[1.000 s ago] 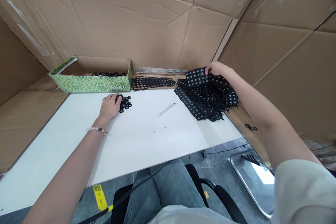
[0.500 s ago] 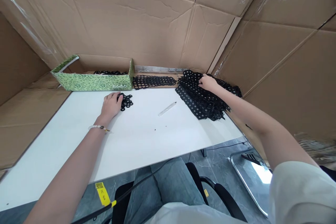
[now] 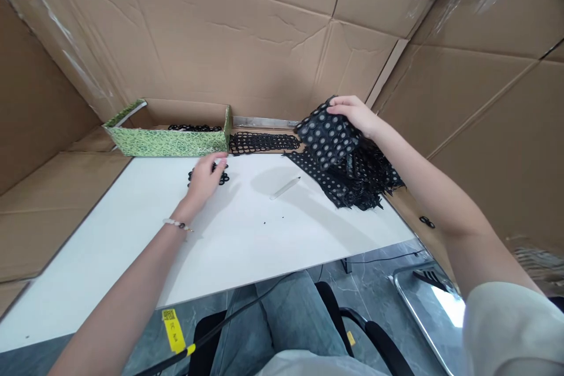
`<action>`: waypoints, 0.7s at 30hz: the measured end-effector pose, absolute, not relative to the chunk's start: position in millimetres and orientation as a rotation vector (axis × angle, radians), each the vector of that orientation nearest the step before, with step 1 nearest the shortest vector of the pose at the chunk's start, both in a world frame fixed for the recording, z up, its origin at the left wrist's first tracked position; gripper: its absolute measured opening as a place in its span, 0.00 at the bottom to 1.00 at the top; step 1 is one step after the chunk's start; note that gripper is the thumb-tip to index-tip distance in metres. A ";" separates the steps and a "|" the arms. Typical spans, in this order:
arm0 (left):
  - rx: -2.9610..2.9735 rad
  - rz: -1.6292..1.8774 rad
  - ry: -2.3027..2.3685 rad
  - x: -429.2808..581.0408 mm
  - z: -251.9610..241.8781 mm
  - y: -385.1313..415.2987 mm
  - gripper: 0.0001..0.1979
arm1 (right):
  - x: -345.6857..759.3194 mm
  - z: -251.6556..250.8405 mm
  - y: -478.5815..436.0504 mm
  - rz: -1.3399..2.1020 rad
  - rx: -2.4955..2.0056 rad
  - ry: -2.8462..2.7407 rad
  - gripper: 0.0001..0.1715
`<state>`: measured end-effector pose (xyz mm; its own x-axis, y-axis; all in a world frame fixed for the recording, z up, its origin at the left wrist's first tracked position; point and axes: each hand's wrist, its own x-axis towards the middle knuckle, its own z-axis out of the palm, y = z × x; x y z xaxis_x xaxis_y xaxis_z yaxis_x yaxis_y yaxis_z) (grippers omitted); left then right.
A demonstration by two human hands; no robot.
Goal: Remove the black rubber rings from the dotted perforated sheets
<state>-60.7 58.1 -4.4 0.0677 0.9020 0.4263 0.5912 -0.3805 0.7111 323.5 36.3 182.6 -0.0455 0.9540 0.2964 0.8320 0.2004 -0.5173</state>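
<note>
My right hand [image 3: 352, 113] grips a black perforated sheet [image 3: 326, 136] by its top edge and holds it tilted above the pile of black perforated sheets [image 3: 352, 176] at the table's right end. My left hand [image 3: 206, 175] hovers over a small heap of black rings [image 3: 222, 177] on the white table [image 3: 247, 229], with its fingers loosely apart and nothing in them.
A green patterned box [image 3: 170, 140] with black rings inside stands at the back left. A black lattice strip [image 3: 262, 142] lies beside it. A white pen-like tool [image 3: 285, 187] lies mid-table. Cardboard walls surround the table. Two loose rings [image 3: 426, 221] lie on cardboard at the right.
My right hand has closed on one sheet and lifted it off the pile toward the left. My left hand has risen slightly off the rings.
</note>
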 end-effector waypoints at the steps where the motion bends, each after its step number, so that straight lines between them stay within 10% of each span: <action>1: 1.874 1.127 1.329 -50.7 -1.4 51.8 0.29 | 312.0 177.6 29.5 0.350 -1.586 -1.965 0.16; 7: 1.062 0.588 0.564 -19.5 7.4 18.9 0.37 | 250.1 138.0 -14.9 0.136 -1.102 -2.394 0.15; 11: 0.869 0.779 0.559 -24.5 7.4 18.8 0.24 | 222.8 113.7 -46.9 -0.200 -1.057 -2.629 0.14; 21: 0.999 1.485 0.874 -56.3 49.8 9.4 0.19 | 237.8 64.2 -51.5 0.796 -1.111 -2.050 0.15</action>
<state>-56.3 9.4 49.8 -0.0546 0.9905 0.1263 -0.3706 -0.1376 0.9185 237.8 -51.5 64.2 -0.4171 0.8701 0.2627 0.4651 0.4526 -0.7608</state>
